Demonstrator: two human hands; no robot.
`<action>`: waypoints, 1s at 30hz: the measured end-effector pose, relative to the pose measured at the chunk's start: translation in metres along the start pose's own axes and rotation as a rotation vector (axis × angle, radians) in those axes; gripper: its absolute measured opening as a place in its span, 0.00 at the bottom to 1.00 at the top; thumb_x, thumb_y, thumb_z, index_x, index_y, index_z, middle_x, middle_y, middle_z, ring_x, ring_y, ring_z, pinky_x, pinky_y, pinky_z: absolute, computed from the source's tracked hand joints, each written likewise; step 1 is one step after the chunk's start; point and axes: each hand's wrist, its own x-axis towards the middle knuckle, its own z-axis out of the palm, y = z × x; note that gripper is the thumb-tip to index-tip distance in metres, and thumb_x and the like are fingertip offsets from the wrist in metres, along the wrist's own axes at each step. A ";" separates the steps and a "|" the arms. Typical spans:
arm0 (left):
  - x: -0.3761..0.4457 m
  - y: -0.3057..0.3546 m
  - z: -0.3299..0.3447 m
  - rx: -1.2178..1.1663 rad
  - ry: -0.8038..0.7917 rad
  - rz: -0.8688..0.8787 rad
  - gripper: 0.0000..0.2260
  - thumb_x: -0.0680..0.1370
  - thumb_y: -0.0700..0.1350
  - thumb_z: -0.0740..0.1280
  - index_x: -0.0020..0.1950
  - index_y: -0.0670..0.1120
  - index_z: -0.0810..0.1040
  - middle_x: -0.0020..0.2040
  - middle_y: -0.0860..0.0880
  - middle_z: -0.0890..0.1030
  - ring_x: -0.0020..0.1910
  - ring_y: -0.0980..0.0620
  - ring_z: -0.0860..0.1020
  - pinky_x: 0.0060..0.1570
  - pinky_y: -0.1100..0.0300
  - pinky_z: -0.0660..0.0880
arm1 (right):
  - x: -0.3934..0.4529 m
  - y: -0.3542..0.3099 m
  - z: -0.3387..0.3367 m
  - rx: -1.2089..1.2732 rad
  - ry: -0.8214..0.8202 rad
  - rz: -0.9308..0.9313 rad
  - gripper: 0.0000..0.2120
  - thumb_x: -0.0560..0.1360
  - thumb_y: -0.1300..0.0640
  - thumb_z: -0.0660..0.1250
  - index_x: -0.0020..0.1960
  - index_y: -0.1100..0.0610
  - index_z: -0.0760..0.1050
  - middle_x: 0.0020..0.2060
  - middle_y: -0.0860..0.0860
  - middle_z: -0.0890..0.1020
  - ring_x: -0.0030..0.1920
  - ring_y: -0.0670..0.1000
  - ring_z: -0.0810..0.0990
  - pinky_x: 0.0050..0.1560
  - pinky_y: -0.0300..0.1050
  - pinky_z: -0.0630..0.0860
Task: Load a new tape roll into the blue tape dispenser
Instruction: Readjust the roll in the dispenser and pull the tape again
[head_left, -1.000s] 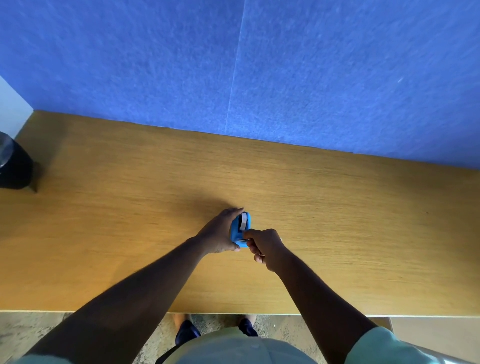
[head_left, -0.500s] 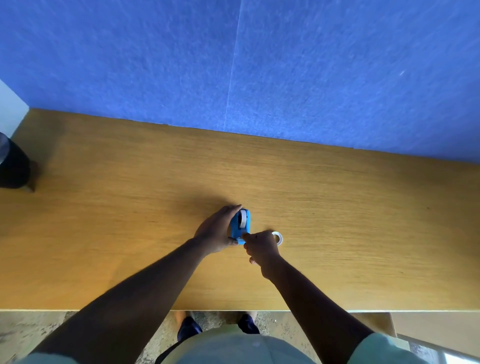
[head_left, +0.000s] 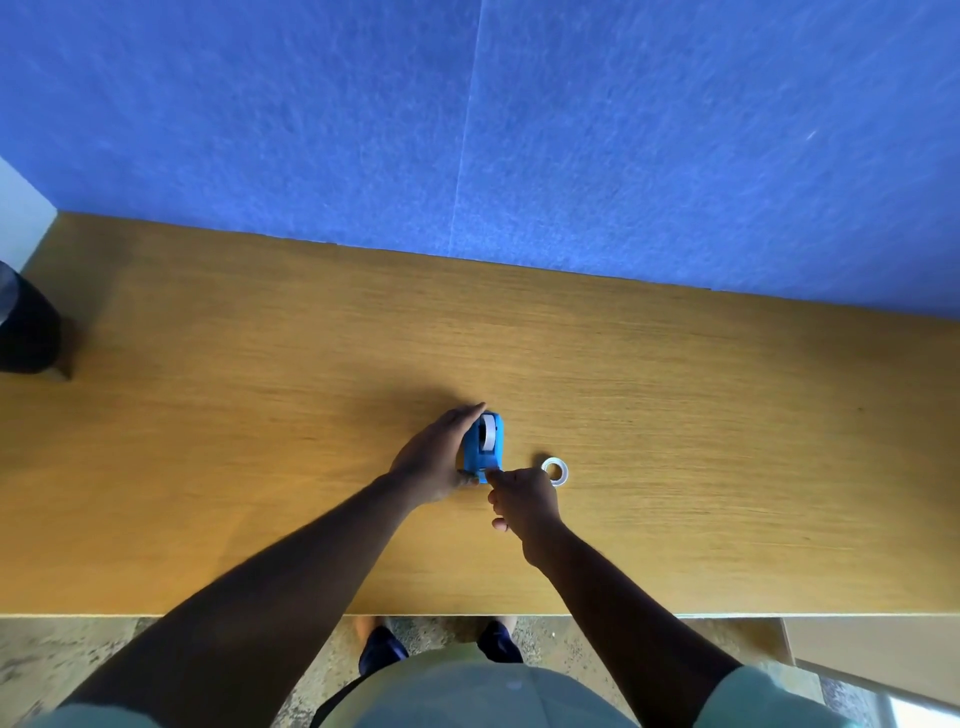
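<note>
Since 1 second ago the right hand (head_left: 524, 506) has slid back toward the desk edge, uncovering a small white tape ring (head_left: 555, 471) lying flat just right of the blue tape dispenser (head_left: 484, 448). Left hand (head_left: 435, 460) is clamped on the dispenser's left side, fingers together along it, holding it on the wooden desk (head_left: 727, 415). Right fingers are curled, pinched at the dispenser's near end; can't tell if they've got tape. Risk imo: tugging there could tip the dispenser or bump the ring away.
</note>
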 end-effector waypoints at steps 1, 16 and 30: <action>0.000 0.000 0.000 -0.002 -0.002 -0.001 0.51 0.69 0.43 0.81 0.83 0.55 0.52 0.81 0.55 0.61 0.79 0.51 0.63 0.73 0.51 0.69 | 0.000 0.000 0.000 0.009 0.001 0.005 0.13 0.79 0.53 0.70 0.41 0.62 0.83 0.31 0.53 0.82 0.29 0.49 0.78 0.29 0.42 0.77; 0.000 0.000 0.003 -0.007 -0.017 -0.029 0.52 0.69 0.43 0.81 0.82 0.57 0.50 0.81 0.55 0.60 0.79 0.50 0.62 0.72 0.52 0.67 | 0.004 0.003 0.002 0.066 -0.019 0.104 0.12 0.80 0.52 0.69 0.45 0.60 0.82 0.33 0.53 0.80 0.30 0.48 0.77 0.25 0.38 0.75; -0.002 0.006 0.001 -0.046 -0.019 -0.029 0.50 0.70 0.42 0.80 0.83 0.54 0.51 0.82 0.53 0.59 0.79 0.50 0.61 0.72 0.55 0.65 | 0.005 0.003 0.000 0.095 -0.041 0.220 0.14 0.74 0.45 0.71 0.44 0.56 0.80 0.34 0.52 0.79 0.34 0.50 0.76 0.35 0.43 0.76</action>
